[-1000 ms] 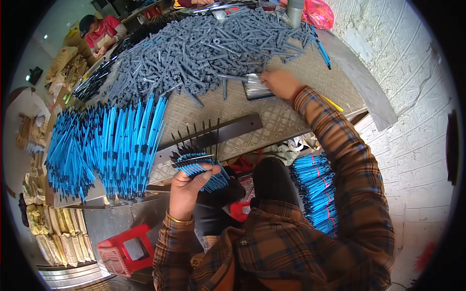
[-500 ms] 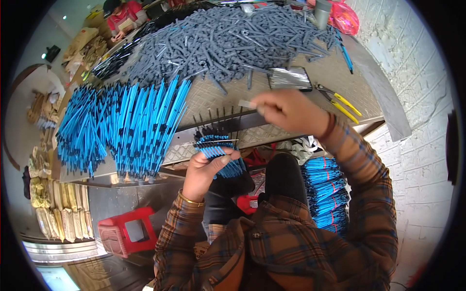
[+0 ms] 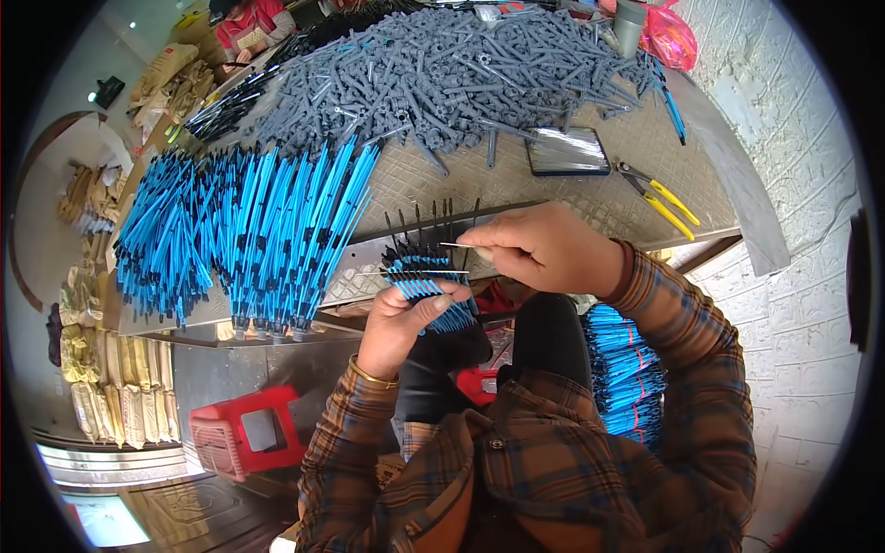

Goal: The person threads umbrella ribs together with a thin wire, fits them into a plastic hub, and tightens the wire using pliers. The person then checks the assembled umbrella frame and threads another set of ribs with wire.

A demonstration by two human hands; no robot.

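My left hand (image 3: 392, 330) is closed around a row of blue rods with black ends (image 3: 418, 287), held side by side beyond the table's front edge. A thin silver rod (image 3: 376, 273) lies crosswise over that row. My right hand (image 3: 550, 247) pinches a thin silvery strip (image 3: 452, 244) between thumb and fingers, close to the black upper ends of the rods. Whether the strip touches them I cannot tell. Slim black tips (image 3: 419, 214) stick up past the row toward the table. The lower part of the bundle is partly hidden by my left hand.
Grey tubular pieces (image 3: 415, 78) are heaped across the table. Blue rods (image 3: 286, 235) lie at left; a dark-edged tray of shiny thin pieces (image 3: 567, 150) and yellow-handled pliers (image 3: 668, 205) at right. Below are tied blue bundles (image 3: 627, 373) and a red stool (image 3: 284, 405). Another person (image 3: 249, 28) sits far left.
My right hand has come down toward the rods in my left hand, bringing the strip near their black ends. My left hand keeps its grip. The whole view has shifted slightly.
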